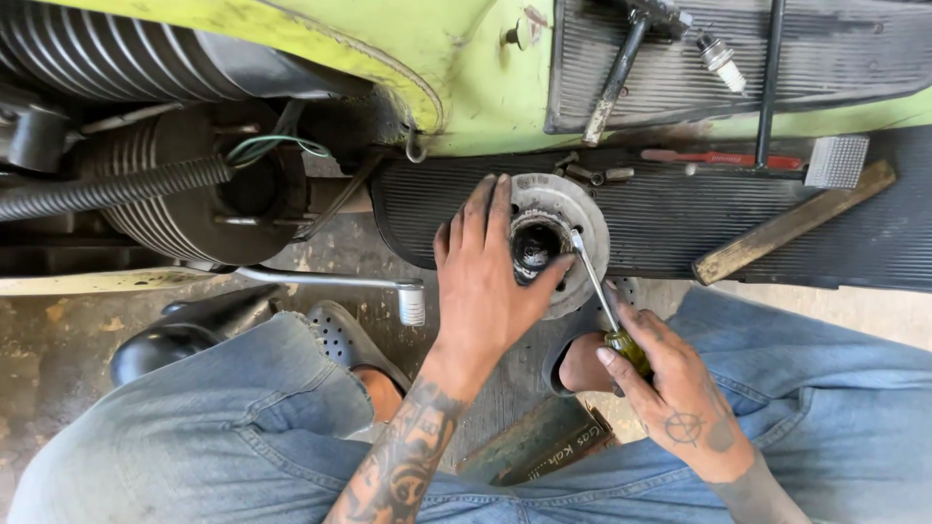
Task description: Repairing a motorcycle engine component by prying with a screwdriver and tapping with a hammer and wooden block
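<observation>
Left hand (482, 281) lies flat over the left half of a round metal hub (568, 215), fingers spread along its rim, thumb hooked at the edge of the dark centre bore. It steadies the part by pressing and wrapping, not by a closed fist.

Right hand (670, 388) is closed around the yellow-green handle of a screwdriver (594, 281). The steel shaft runs up and away from that hand; its tip sits at the rim of the bore, just beyond the left thumb.

The hub rests on the black ribbed running board (680, 218) of a pale green vehicle, directly ahead of both hands.

Handling, judged: the hub looks like thick cast or machined steel, so heavy for its size and fully rigid. The bore appears greasy, though the dark interior is hard to read, so the inner face is probably slippery. Best hold is the outer rim or flange, where the left fingers are. The screwdriver is light and stiff.

Beyond the left fingertips: small loose bolts (592, 175). Far right of the right hand: a wooden-handled tool (791, 225).
</observation>
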